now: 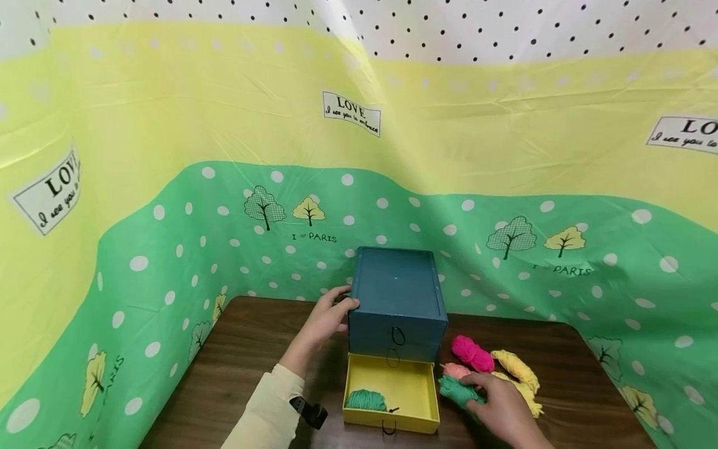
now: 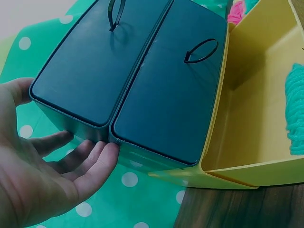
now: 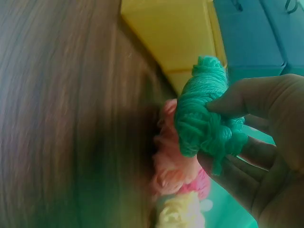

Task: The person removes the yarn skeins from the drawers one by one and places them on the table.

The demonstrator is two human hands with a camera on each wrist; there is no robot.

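Observation:
A blue drawer box (image 1: 395, 287) stands at the back of the table with its bottom yellow drawer (image 1: 412, 386) pulled out. Inside that drawer, at the front left, lies a green yarn skein (image 1: 366, 400). My left hand (image 2: 52, 171) rests against the box's left side, thumb at the top edge and fingertips along the side. To the right of the drawer my right hand (image 1: 501, 402) pinches a second green yarn skein (image 3: 204, 111) between thumb and fingers. In the right wrist view this skein is held above a salmon-pink skein (image 3: 173, 156).
Right of the box lie a magenta skein (image 1: 472, 353) and yellow skeins (image 1: 517, 369). Black loop pulls (image 1: 397, 336) hang on the drawer fronts. The dark wood table (image 1: 224, 374) is backed by a patterned curtain (image 1: 404, 215).

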